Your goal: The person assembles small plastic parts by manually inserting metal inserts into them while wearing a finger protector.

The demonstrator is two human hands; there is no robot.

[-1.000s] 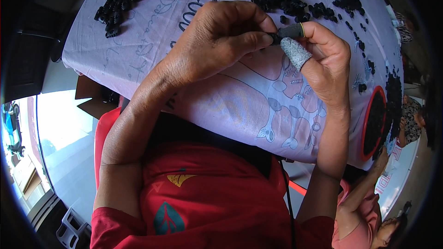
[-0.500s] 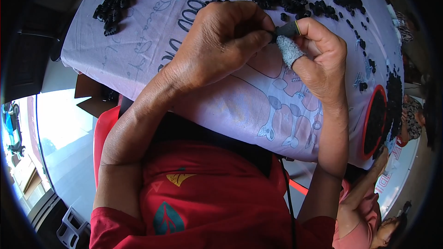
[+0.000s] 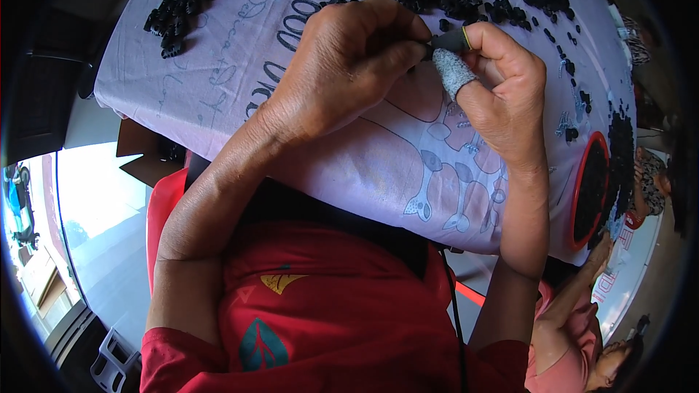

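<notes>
Left hand [image 3: 338, 76] and right hand [image 3: 510, 98] meet tip to tip, both pinching a black part [image 3: 428, 52] between them; its long axis is too hidden to tell.

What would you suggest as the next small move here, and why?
Perhaps ease the right hand back slightly to check the black piece, because the covered fingertips and those of the bare left hand meet there, mostly hiding it.
</notes>
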